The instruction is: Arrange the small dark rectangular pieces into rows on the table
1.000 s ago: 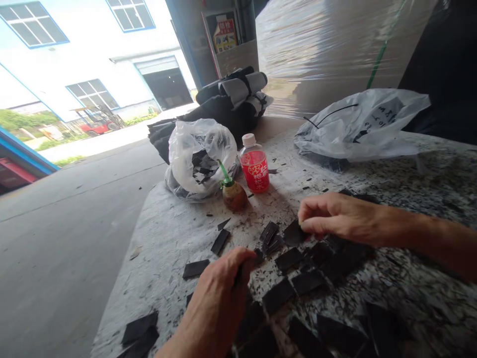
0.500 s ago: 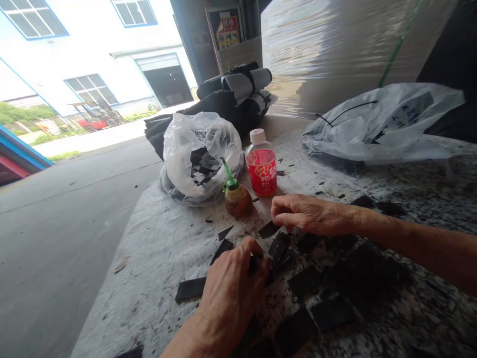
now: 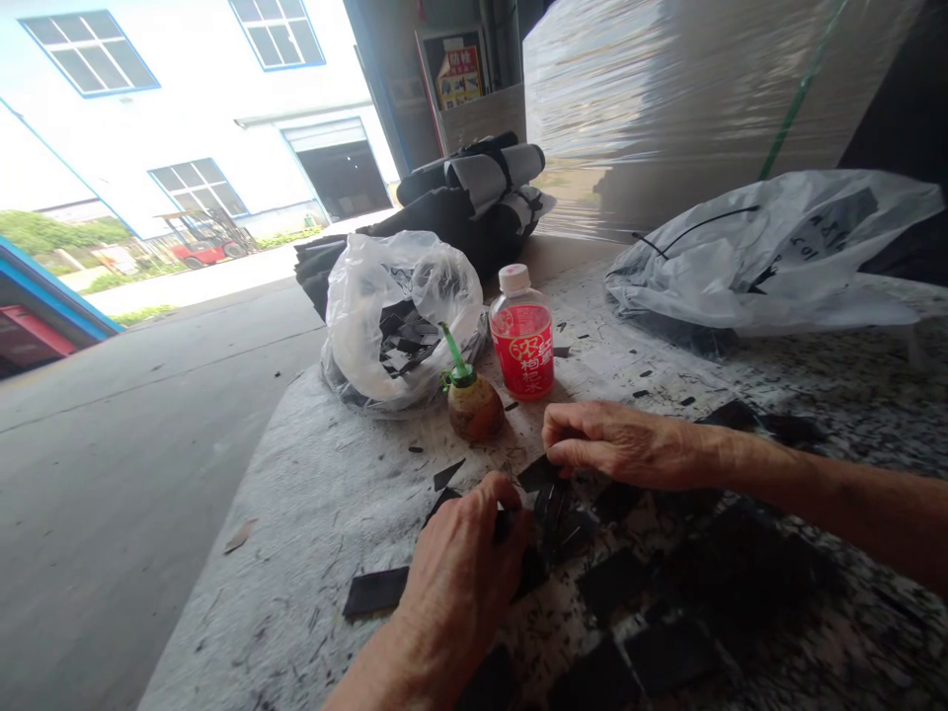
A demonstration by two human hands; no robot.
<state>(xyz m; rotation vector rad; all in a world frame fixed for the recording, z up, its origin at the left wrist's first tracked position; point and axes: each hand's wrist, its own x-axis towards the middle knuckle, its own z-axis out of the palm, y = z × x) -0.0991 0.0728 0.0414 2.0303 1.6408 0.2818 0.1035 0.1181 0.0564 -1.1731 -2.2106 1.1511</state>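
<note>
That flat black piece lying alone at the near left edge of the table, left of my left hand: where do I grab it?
Take the black piece by its left short end, coming in from the left table edge side. It lies flat with nothing overlapping it, so there is no raised edge to pinch; probably press and slide it toward the edge, then pinch top and bottom. The left hand is nearest.

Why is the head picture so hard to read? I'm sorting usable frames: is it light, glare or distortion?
Head view: daylight outside overexposes the building; the black pieces near the right hand and left hand merge into shadow on the table; glare streaks the wrapped pallet; wide-angle lens bends the edges.
</note>
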